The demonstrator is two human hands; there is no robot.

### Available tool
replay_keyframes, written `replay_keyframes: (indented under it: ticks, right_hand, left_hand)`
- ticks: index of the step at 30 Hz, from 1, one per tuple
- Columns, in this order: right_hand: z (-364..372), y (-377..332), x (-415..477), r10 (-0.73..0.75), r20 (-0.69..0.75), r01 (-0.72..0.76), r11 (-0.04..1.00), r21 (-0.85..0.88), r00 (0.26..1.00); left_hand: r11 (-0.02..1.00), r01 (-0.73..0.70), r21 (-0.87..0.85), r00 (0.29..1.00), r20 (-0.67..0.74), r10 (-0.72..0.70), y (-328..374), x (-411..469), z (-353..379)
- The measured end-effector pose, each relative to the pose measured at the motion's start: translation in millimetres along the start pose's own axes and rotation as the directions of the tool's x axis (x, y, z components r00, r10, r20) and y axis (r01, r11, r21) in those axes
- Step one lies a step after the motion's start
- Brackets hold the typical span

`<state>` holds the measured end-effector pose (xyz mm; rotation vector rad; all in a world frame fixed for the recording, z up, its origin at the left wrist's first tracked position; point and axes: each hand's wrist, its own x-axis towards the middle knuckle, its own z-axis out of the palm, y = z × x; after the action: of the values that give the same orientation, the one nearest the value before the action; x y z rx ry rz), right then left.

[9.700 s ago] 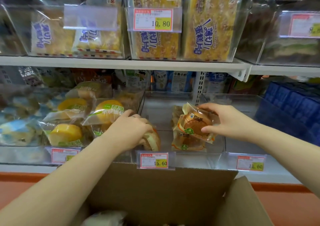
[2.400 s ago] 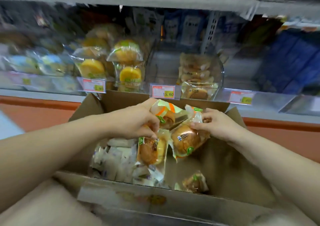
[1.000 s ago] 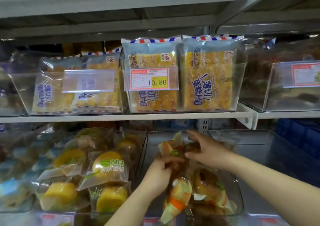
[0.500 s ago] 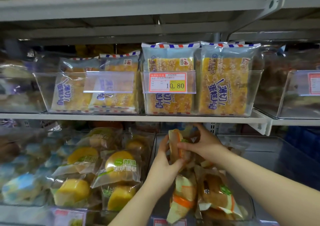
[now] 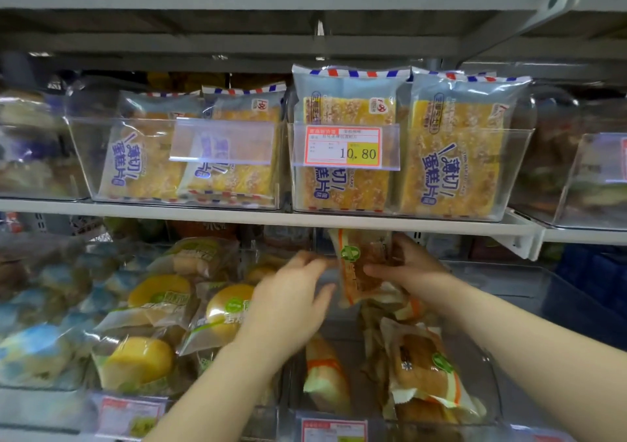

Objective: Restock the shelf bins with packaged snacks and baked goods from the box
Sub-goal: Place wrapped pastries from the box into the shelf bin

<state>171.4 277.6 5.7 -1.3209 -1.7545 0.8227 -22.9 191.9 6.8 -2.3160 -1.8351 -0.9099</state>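
Head view showed the right grip (image 5: 407, 268) grasping a bread packet (image 5: 356, 272) upright above the clear bin (image 5: 492, 390). The left grip (image 5: 288, 299) hung released just beside it.

Pack (image 5: 359, 272): brown bun in clear wrap, orange stripe, round green logo. Standing on edge, roughly upright, raised at the back of the clear bin (image 5: 492, 373) above the rest; gripped along its right side by the right hand (image 5: 407, 268). Lower in the same bin, second pack (image 5: 424, 370) lying face-up, tilted, at front right; third pack (image 5: 325, 373) on edge at front left; more crumpled wraps (image 5: 376, 336) heaped between and behind, blurred.
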Motion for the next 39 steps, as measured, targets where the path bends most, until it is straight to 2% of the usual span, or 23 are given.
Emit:
replay_keyframes:
  ticks: [2, 3, 5, 8, 11, 16, 18, 20, 23, 27, 29, 33, 37, 39]
  right_hand:
    - [3, -1, 6, -0.056, -0.018, 0.053, 0.992, -0.115, 0.998]
    - [7, 0, 11, -0.084, -0.007, 0.081, 0.983, -0.164, 0.996]
    - [17, 1, 23, -0.111, 0.039, 0.117, 0.967, -0.228, 0.993]
    - [32, 6, 47, -0.096, 0.116, 0.134, 0.913, -0.385, 0.989]
    - [43, 14, 66, -0.032, 0.220, 0.158, 0.794, -0.587, 0.975]
    - [47, 30, 97, -0.004, 0.276, 0.194, 0.724, -0.662, 0.961]
    - [49, 39, 108, 0.056, 0.325, 0.200, 0.687, -0.699, 0.944]
    - [51, 49, 114, 0.132, 0.372, 0.186, 0.687, -0.702, 0.919]
    - [51, 54, 113, 0.139, 0.382, 0.173, 0.718, -0.674, 0.914]
    - [46, 48, 103, 0.093, 0.320, 0.065, 0.891, -0.450, 0.943]
    - [46, 45, 100, 0.089, 0.316, 0.038, 0.927, -0.374, 0.944]
    - [54, 43, 95, 0.068, 0.386, 0.065, 0.945, -0.319, 0.920]
    - [60, 42, 95, -0.061, 0.241, 0.138, 0.938, -0.319, 0.969]
    - [49, 38, 95, -0.114, 0.190, 0.186, 0.890, -0.416, 0.975]
  left_hand:
    - [0.963, -0.035, 0.268, 0.998, 0.062, 0.019, -14, -1, -9]
    - [0.945, -0.044, 0.324, 0.991, 0.135, 0.000, -22, -1, -12]
    - [0.929, -0.068, 0.365, 0.962, 0.270, -0.035, -33, 1, -12]
    - [0.894, -0.145, 0.424, 0.941, 0.340, -0.008, -44, 6, -6]
    - [0.863, -0.206, 0.461, 0.944, 0.325, 0.051, -55, 8, 1]
    - [0.904, -0.232, 0.358, 0.968, 0.179, 0.178, -65, 3, 5]
    - [0.889, -0.249, 0.384, 0.968, 0.131, 0.215, -67, 4, 9]
    - [0.902, -0.229, 0.365, 0.973, 0.113, 0.202, -69, 2, 12]
    - [0.921, -0.221, 0.322, 0.973, 0.141, 0.184, -69, 3, 14]
    - [0.915, -0.224, 0.335, 0.974, 0.108, 0.199, -71, 2, 16]
    - [0.909, -0.229, 0.348, 0.973, 0.114, 0.201, -71, 3, 17]
    - [0.895, -0.233, 0.381, 0.972, 0.113, 0.205, -68, 4, 15]
    - [0.876, -0.259, 0.406, 0.963, 0.182, 0.201, -67, 2, 14]
    - [0.876, -0.266, 0.403, 0.962, 0.173, 0.212, -66, 1, 13]
